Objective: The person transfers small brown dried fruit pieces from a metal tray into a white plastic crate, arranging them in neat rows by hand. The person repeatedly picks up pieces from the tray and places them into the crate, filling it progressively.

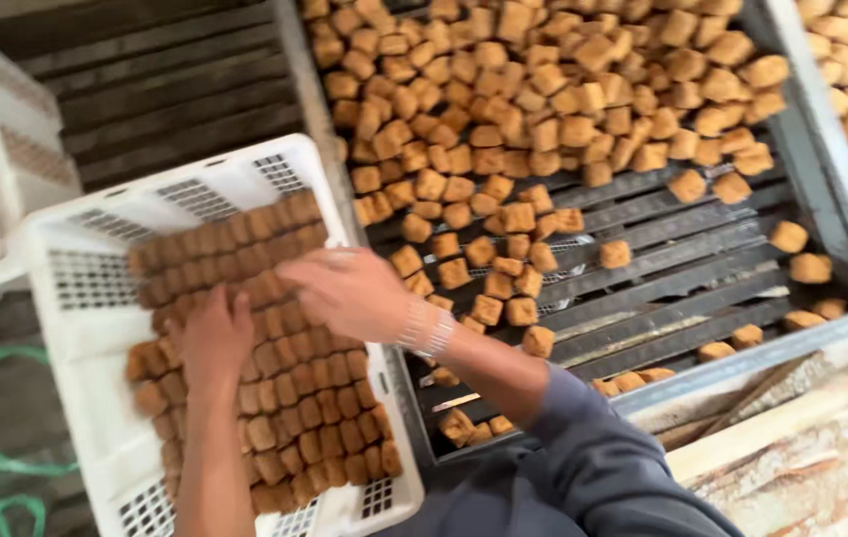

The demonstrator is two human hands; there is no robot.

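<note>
Inside the white slotted plastic crate [76,298], both hands rest flat and open on the packed rows of brown fried cubes [285,418]. The left hand [213,338] lies toward the crate's middle; the right hand [349,290] presses near the crate's right rim, closest to the loose cubes [543,109] on the grey slatted tray [682,288] just beside the crate.

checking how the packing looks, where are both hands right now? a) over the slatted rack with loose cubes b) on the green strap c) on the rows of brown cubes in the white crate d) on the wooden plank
c: the left hand and the right hand both rest on the neat rows of brown cubes inside the white crate, not over the slatted rack beside it.
</note>
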